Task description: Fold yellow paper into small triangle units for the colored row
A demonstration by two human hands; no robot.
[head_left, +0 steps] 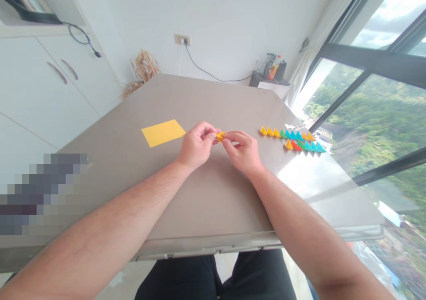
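Observation:
A small folded yellow paper piece (220, 136) is pinched between both hands above the middle of the table. My left hand (199, 144) grips its left end with thumb and fingers. On the other side, my right hand (242, 150) holds the right end, fingertips closed on it. The fingers cover much of the piece, so its full shape is hidden. Just left of my left hand, a flat yellow paper sheet (162, 132) lies on the tabletop.
Two rows of small folded paper boats (294, 135) in yellow, green, blue, orange and red stand on the right of the grey-brown table (213, 202). A window (376, 91) is at the right. Behind the table, a small cabinet (269, 83) carries bottles.

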